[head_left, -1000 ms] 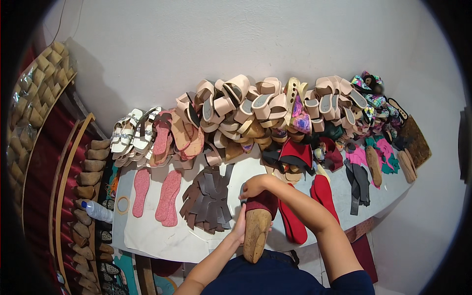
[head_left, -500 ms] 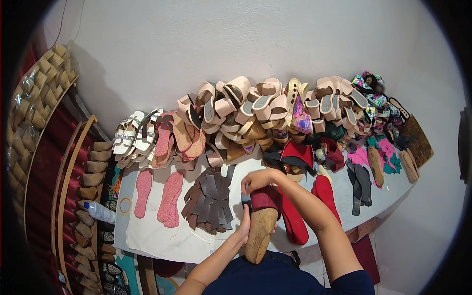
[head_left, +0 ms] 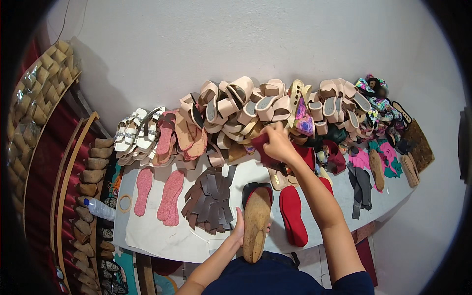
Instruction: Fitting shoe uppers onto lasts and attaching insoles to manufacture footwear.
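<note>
My left hand (head_left: 238, 229) is wrapped round a wooden shoe last (head_left: 257, 216), which points toward my body and has a dark piece with a red edge (head_left: 250, 190) about its far end. Farther out, my right hand (head_left: 279, 143) pinches a dark red shoe upper piece (head_left: 264, 153) in front of the sandal pile. Just right of the last lie red insoles (head_left: 293, 216), and to its left is a fan of brown and grey straps (head_left: 209, 201). Pink speckled insoles (head_left: 171, 199) rest farther left on the table.
Beige heeled sandals (head_left: 268, 101) are heaped along the wall side of the table (head_left: 167, 241), with white sandals (head_left: 135, 132) at the left. Grey straps (head_left: 361, 189) and coloured scraps (head_left: 388, 160) lie at the right. Shelved lasts (head_left: 91, 177) and a bottle (head_left: 100, 209) stand left.
My right hand has lifted the dark red upper piece off the last and carried it away from me, toward the sandal pile. My left hand still holds the last in nearly the same place.
</note>
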`<state>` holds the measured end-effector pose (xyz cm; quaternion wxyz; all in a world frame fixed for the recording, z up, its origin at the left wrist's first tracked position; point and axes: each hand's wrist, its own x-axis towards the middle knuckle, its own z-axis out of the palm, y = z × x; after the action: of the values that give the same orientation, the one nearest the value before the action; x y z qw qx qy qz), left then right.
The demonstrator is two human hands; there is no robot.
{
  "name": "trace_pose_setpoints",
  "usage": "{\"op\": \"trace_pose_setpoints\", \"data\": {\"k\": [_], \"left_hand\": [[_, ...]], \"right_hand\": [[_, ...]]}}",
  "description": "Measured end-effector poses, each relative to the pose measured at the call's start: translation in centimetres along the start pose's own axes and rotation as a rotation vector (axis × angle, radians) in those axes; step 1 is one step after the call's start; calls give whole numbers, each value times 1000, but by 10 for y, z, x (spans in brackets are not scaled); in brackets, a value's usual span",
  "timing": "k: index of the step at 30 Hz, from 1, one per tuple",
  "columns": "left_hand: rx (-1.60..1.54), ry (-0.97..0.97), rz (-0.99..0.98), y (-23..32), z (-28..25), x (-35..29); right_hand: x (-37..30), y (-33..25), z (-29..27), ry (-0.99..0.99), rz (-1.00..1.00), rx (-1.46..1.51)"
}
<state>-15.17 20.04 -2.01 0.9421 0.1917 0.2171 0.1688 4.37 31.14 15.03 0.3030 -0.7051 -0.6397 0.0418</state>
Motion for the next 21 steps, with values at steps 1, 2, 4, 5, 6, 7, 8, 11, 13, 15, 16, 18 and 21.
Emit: {"op": "trace_pose_setpoints", "data": {"k": [1, 2, 4, 5, 6, 7, 8, 11, 13, 15, 16, 18, 21], "left_hand": [[2, -1, -3, -1, -1, 1], [-5, -20, 3, -2, -4, 3], [-19, -29, 14, -2, -6, 1], [26, 20, 15, -1, -3, 0], [72, 65, 13, 0, 0, 0], [72, 65, 11, 1, 4, -1], [66, 116, 13, 2, 8, -2], [20, 130, 22, -3, -3, 1], [-17, 84, 19, -4, -4, 1], [12, 135, 6, -3, -3, -2], [10, 135, 8, -4, -4, -3], [-10, 101, 30, -4, -8, -4], [5, 105, 72, -4, -5, -5]], "right_hand": [[0, 2, 3, -67, -115, 32], [0, 3, 6, -134, -229, 64], [-12, -15, 9, -218, -321, -41], [-16, -21, 12, -246, -370, -142], [-21, -25, 15, -272, -416, -247], [-28, -29, 19, -170, -465, -244], [-33, -33, 21, -134, -466, -217], [-39, -52, 23, -173, -451, 23], [-41, -54, 29, -456, -21, 532], [-48, -41, 48, -509, 190, 770], [-53, -37, 58, -560, 401, 1007], [-66, -21, 64, -635, 548, 1134], [-91, 0, 62, -577, 704, 1279]]}}
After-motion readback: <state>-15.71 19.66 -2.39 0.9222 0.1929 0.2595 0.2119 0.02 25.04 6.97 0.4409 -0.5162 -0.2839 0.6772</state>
